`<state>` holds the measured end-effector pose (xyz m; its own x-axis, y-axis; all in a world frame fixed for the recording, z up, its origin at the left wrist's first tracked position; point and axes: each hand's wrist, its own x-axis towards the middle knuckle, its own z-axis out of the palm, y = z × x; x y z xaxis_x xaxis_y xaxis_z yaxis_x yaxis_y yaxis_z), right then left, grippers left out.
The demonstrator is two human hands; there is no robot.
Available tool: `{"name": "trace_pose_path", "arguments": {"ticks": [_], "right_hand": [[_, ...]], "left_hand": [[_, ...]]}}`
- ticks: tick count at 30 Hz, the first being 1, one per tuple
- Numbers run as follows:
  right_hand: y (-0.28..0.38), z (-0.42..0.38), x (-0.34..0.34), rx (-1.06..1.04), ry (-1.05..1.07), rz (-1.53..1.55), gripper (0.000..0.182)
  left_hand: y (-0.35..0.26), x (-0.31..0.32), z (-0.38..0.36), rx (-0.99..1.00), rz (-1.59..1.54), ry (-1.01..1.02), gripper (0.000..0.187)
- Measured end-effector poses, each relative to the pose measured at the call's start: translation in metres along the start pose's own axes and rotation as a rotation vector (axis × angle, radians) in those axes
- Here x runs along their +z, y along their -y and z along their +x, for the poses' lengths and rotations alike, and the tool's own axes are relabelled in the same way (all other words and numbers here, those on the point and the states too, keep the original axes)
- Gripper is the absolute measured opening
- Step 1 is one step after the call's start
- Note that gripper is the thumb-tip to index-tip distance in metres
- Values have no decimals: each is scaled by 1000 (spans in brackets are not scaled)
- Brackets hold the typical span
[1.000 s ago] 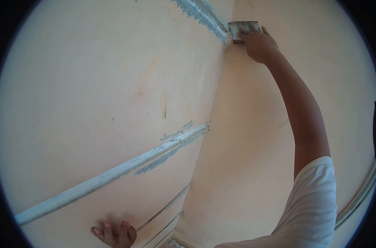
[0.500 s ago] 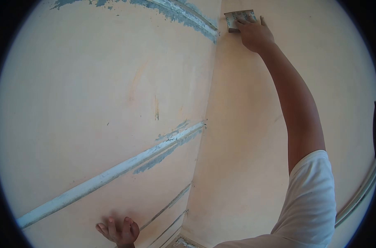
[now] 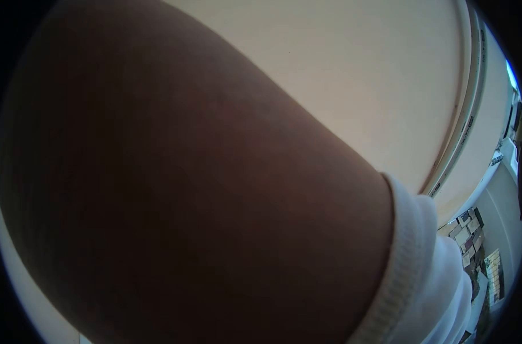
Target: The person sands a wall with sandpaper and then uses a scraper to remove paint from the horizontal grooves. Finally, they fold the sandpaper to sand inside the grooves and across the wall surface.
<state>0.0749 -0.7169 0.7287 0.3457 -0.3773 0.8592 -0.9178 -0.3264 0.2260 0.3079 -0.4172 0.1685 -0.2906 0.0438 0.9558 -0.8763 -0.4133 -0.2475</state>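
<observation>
Head view: a bare arm fills most of the scene, and the fingers of both hands are outside it.

Whether these fingers are released, clenched or grasping, I cannot tell. The printed sheet is also out of view, so its present place is not known. From its earlier look, I judge it light, thin and bendable, with probably one rough face; pressing it flat from the back, with spread fingers, should suit it.

Half a second before, the sheet was under the fingers of the right hand, against the wall, while the left hand was open, low and left of them. Now the arm, with its white sleeve, is much nearer the camera, and more of the pale strip is seen.
</observation>
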Motion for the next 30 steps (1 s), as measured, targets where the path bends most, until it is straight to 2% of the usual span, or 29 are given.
{"name": "trace_pose_path", "arguments": {"ticks": [2, 3, 5, 6, 7, 9, 10, 11, 13, 15, 16, 17, 18, 19, 21, 22, 24, 28, 30], "right_hand": [[1, -5, 5, -8, 55, -34, 45], [2, -9, 8, -9, 76, -53, 45], [5, -18, 10, -66, 55, -47, 45], [6, -23, 10, -98, 45, -29, 44], [8, -30, 10, -142, 28, -2, 44], [10, -45, 9, -228, -2, 67, 44], [0, -53, 19, -301, -1, -252, 43], [-1, -52, 14, -240, 165, -291, 42], [-15, -33, 51, -235, -32, -132, 42], [-9, -39, 81, -228, -169, -130, 47], [-7, -50, 85, -221, -183, -117, 47], [-2, -70, 87, -320, -174, -205, 31], [4, -90, 87, -416, -159, -292, 32], [8, -104, 72, -411, -170, -275, 32], [8, -123, 31, -290, 203, -38, 34], [7, -122, 31, -290, 205, -22, 34], [5, -115, 33, 13, 88, 700, 38], [53, -93, 85, 16, -38, 1015, 49], [81, -79, 100, 31, -223, 1068, 53]], "left_hand": [[-2, 5, -12, -168, -32, -105, 17], [-3, 5, -11, -181, -31, -97, 17], [0, -2, -5, -48, 13, 3, 20], [2, -4, -12, -33, 22, 40, 44], [1, -9, -20, -51, 96, 46, 44], [1, -17, -14, 62, 70, 174, 19], [0, -22, -14, 47, 133, 185, 19], [-4, -21, -14, 30, 105, 170, 16], [-3, -16, -13, -8, 78, 158, 11], [-4, -20, -15, -15, 110, 158, 10], [-4, -18, -13, -23, 129, 161, 9], [-4, -16, -15, -19, 149, 150, 9], [-4, -17, -16, -17, 135, 161, 8], [-4, -17, -16, -12, 119, 174, 8], [-2, -15, -15, 7, 129, 181, 9], [-4, -17, -14, 9, 121, 195, 9], [-8, -19, -13, 6, 153, 234, 9], [-4, -13, -12, 27, 127, 189, 4], [-6, -14, -10, 26, 123, 206, 4]]}}
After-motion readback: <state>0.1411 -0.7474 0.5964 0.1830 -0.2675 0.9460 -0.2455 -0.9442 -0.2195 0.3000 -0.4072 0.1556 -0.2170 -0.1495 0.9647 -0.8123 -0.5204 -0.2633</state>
